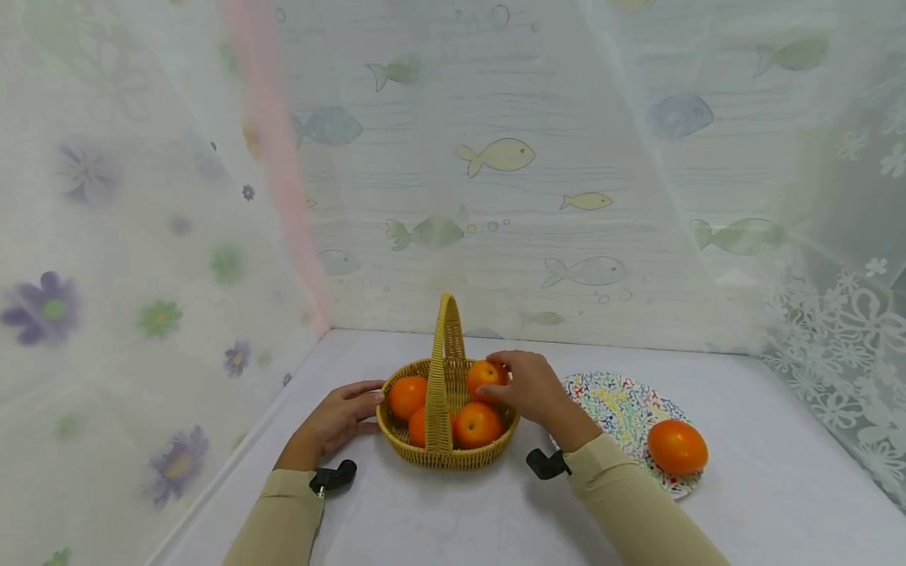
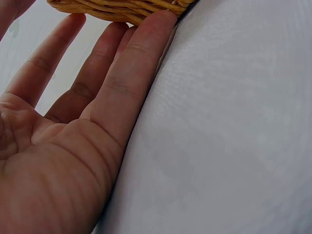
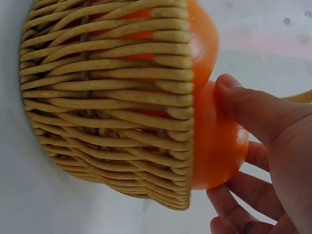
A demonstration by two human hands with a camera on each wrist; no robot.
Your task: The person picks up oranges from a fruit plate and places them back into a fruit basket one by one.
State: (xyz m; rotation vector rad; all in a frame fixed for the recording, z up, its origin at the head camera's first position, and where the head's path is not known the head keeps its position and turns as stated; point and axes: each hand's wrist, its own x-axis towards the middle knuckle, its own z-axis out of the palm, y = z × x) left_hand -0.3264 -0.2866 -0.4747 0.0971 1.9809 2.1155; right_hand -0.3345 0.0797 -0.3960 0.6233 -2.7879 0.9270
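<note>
A yellow wicker basket (image 1: 414, 453) with a tall arched handle stands on the white table. Inside it, besides the one under my right hand, lie three more oranges, one of them an orange (image 1: 478, 425) near the front right. My right hand (image 1: 527, 387) holds an orange (image 3: 219, 141) at the basket's right rim, thumb on one side and fingers round the other. At the left side, my left hand (image 1: 341, 418) touches the basket with extended fingers (image 2: 114, 92); the left wrist view shows the fingertips against the weave.
To the right is a round plate (image 1: 602, 393) with a multicoloured pattern, partly behind my right forearm. Another orange (image 1: 677, 447) rests on its right side. Patterned curtains (image 1: 495, 259) hang behind the table and along both sides.
</note>
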